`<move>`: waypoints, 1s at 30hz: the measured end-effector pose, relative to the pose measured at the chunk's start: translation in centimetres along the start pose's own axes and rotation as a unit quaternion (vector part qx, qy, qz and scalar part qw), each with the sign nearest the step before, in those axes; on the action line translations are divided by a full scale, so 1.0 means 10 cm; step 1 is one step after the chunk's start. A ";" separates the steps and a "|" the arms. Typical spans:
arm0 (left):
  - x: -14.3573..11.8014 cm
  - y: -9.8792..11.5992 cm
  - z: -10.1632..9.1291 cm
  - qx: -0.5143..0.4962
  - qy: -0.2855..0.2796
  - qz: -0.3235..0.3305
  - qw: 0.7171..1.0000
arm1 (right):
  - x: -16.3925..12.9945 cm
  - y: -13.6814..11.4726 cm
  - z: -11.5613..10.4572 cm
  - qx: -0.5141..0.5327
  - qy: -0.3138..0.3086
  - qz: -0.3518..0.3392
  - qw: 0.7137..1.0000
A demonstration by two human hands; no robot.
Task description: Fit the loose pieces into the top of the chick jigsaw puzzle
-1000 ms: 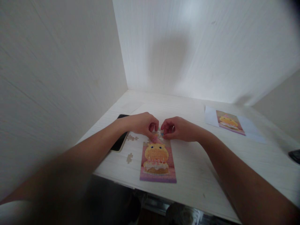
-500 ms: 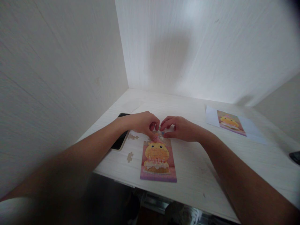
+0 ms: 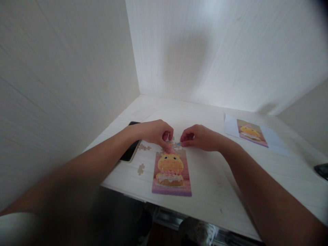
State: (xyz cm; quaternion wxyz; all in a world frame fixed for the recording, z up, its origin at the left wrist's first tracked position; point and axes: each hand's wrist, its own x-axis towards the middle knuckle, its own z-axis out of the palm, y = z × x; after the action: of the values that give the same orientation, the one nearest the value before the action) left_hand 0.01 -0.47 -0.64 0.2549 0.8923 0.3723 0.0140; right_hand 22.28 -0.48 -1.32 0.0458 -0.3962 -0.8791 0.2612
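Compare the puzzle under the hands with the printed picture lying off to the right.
The puzzle lies at the table's near edge, with both hands at its top; the printed picture lies farther back to the right, untouched. The puzzle shows a grid of piece seams and its top edge looks unfinished; the printed picture sits on a white sheet with margins. Both show the same yellow character on pink.

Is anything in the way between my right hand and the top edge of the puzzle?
Nothing visible blocks it. The right hand is already at the top edge of the puzzle, fingertips pinching what looks like a small piece there. The left hand presses alongside, not between them.
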 end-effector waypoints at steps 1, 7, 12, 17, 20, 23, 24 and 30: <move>0.00 0.00 0.00 -0.001 -0.001 0.000 1.000 | 0.00 0.00 0.00 0.001 -0.001 -0.002 1.000; 0.00 0.00 0.00 0.006 0.005 0.001 1.000 | 0.00 -0.04 -0.01 -0.007 0.003 0.013 1.000; -0.01 0.00 -0.01 0.006 0.005 -0.005 1.000 | 0.00 -0.06 0.00 0.039 0.001 -0.003 0.999; -0.01 0.00 -0.01 0.005 0.007 -0.004 1.000 | 0.02 -0.07 0.02 0.047 0.011 -0.002 0.999; -0.01 0.00 -0.01 0.002 0.004 -0.003 1.000 | 0.03 -0.08 0.04 0.046 0.021 -0.002 0.999; -0.01 0.01 -0.01 0.003 0.006 -0.002 1.000 | 0.04 -0.08 0.05 0.049 0.029 -0.003 0.998; -0.01 0.01 -0.01 0.004 0.008 -0.001 1.000 | 0.04 -0.08 0.06 0.050 0.032 -0.004 0.998; 0.00 0.01 -0.01 0.006 0.008 -0.002 1.000 | 0.02 -0.15 0.05 0.034 0.037 0.010 0.999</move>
State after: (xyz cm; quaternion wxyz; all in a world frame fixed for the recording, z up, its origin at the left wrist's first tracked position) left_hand 0.05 -0.49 -0.49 0.2462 0.8930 0.3763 0.0187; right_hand 20.95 -1.35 -0.98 0.0894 -0.4130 -0.8632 0.2763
